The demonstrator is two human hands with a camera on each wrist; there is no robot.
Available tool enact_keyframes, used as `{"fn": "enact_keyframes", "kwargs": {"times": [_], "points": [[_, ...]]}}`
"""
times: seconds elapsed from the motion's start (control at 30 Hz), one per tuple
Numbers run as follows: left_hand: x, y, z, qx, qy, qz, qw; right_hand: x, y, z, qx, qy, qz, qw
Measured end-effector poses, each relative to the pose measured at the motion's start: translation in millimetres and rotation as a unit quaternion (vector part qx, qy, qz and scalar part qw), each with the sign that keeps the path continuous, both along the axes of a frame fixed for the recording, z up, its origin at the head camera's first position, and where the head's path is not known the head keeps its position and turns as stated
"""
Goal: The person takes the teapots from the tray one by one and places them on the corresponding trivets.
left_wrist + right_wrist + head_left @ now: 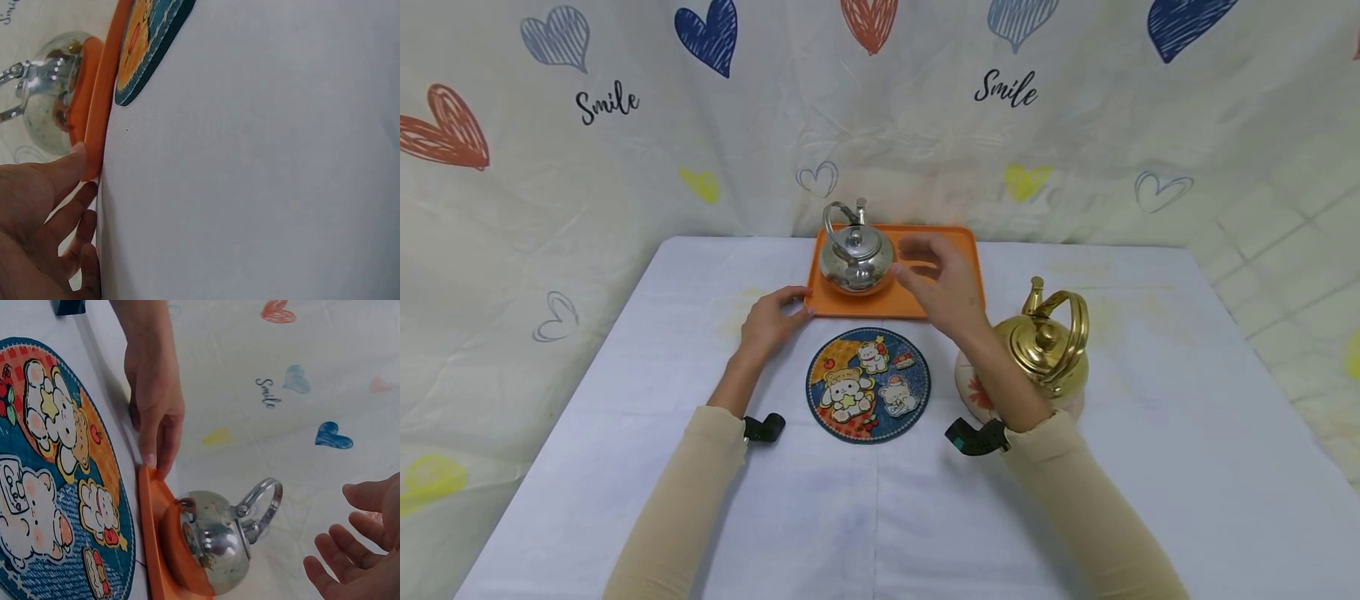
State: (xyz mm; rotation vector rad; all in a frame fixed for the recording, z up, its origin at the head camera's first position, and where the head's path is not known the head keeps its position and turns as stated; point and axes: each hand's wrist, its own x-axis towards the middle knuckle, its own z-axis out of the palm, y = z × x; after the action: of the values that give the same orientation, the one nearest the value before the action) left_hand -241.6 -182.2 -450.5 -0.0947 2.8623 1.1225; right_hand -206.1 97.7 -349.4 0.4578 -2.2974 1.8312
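Note:
A small silver teapot (856,265) with a raised handle stands upright on the left part of an orange tray (880,307). My left hand (767,323) grips the tray's near left corner, its thumb (74,164) on the rim and the index fingertip just beneath. To the right of the teapot, above the tray, my right hand (951,290) hovers with fingers spread and loosely bent. A gap separates this hand (369,550) from the teapot (219,540) in the right wrist view, and it holds nothing.
A round blue mat (868,383) with cartoon animals lies in front of the tray. At the right, partly behind my right forearm, a gold kettle (1041,350) stands on a pale round mat (972,392). A heart-printed cloth (910,117) hangs behind the table.

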Motion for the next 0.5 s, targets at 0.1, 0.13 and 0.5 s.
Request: {"fn": "enact_keyframes", "kwargs": {"times": [0.1, 0.13, 0.5], "points": [[0.7, 0, 0.0, 0.002, -0.001, -0.001, 1.0, -1.4, -3, -1.4, 0.004, -0.002, -0.002, 1.0], [1.0, 0, 0.3, 0.003, 0.0, 0.0, 1.0, -1.5, -4, -1.6, 0.007, -0.003, -0.004, 1.0], [1.9, 0, 1.0, 0.006, 0.01, -0.003, 0.9999, -9.1, -12, -7.9, 0.024, -0.019, 0.001, 1.0]]}}
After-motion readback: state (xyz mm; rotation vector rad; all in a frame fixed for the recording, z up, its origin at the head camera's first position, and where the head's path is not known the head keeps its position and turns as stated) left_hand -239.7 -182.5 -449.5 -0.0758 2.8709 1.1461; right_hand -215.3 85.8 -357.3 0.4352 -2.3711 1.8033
